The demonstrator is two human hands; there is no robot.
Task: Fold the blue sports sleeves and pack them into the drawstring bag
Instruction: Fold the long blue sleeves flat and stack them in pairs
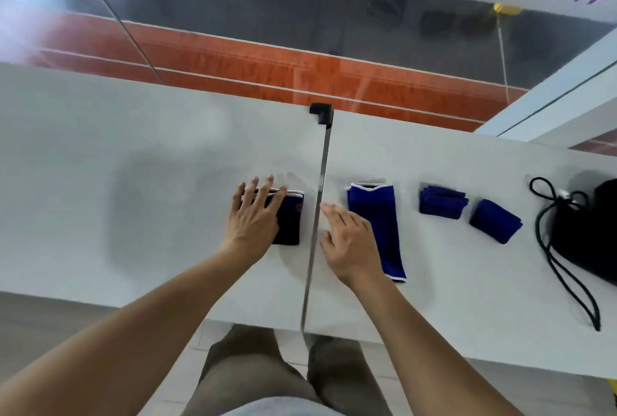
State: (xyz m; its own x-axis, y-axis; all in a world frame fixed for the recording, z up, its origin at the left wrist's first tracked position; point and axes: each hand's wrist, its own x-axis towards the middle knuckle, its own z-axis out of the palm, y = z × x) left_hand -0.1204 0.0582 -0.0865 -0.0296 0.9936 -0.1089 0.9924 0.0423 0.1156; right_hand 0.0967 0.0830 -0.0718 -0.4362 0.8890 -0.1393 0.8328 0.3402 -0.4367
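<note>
While folded sleeves (495, 221) lie outside, the drawstring bag (581, 238) rests nearby.

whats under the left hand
The left hand rests flat on a folded blue sleeve on the white table. Its right half shows; the part beneath the palm is hidden.

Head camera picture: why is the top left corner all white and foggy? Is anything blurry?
Head view: bright glare whitens the top left corner; a soft grey shadow lies on the table; the fingers of the left hand look slightly smeared.
</note>
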